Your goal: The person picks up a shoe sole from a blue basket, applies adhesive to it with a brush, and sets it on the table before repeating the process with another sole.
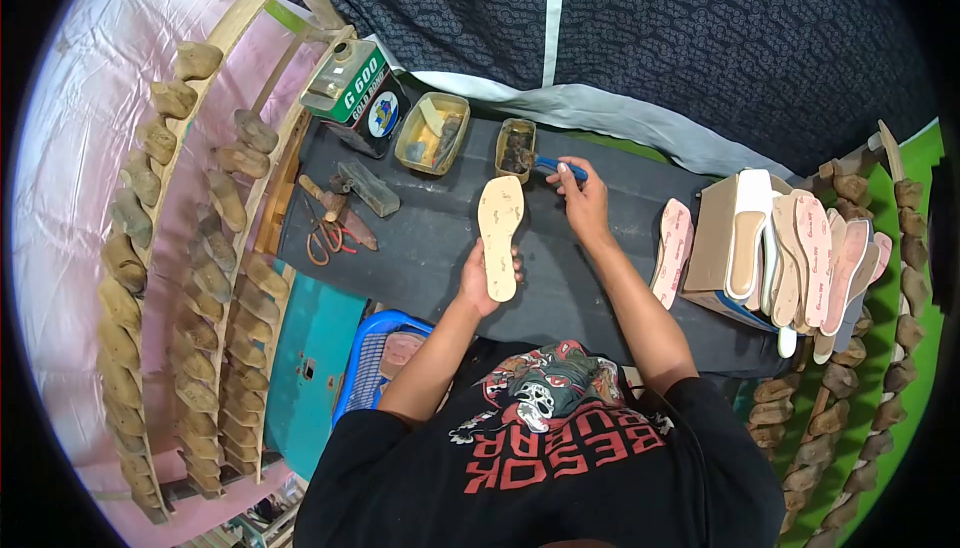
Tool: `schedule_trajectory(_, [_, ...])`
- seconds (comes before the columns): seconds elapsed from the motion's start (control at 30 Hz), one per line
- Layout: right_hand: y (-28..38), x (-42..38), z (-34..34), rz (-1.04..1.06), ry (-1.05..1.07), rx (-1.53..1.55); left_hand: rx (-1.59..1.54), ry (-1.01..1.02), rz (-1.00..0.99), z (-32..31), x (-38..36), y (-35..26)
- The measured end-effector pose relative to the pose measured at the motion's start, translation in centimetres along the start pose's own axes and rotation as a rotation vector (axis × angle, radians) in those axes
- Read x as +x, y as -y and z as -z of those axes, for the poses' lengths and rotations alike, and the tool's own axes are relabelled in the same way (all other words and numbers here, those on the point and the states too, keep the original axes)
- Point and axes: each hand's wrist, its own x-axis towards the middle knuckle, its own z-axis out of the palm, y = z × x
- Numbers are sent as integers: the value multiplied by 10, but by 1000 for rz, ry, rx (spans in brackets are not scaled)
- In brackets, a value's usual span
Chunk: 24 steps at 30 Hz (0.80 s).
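Observation:
A pale yellow insole [499, 228] with small dark printed marks lies in my left hand [480, 276], held by its narrower end with the broad end pointing away from me. My right hand [583, 200] grips the blue handle of a brush [556, 166], whose head reaches into a small rectangular tub [519, 129] with dark brown, crusted contents. What the brush head looks like is hidden in the tub. The broad end of the insole is just in front of that tub.
Left of the tub stand a larger yellowish container [455, 108] and a green-and-black glue can [357, 88]. Scissors [326, 238] and a hammer [320, 195] lie at the left. Insoles [815, 248] stand in a box [712, 233] at right. Shoe lasts [120, 308] line side racks.

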Motion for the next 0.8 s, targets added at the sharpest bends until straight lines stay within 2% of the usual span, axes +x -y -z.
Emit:
schedule_trajectory(0.23, [10,-11,18,56,-56,200,109,29,67,0,-4,8])
schedule_trajectory(0.43, [39,-28,69,133,61,-133,314,-36,120,-3,-1,24])
schedule_trajectory(0.6, [51,-48,87,213,200,-349,365,31,200,-13,8,32])
schedule_trajectory(0.73, [53,-53,99,292,96,-428,378,77,256,-19,18,35])
schedule_trajectory(0.8, [53,-50,109,263,36,-424,388,105,273,-23,21,37])
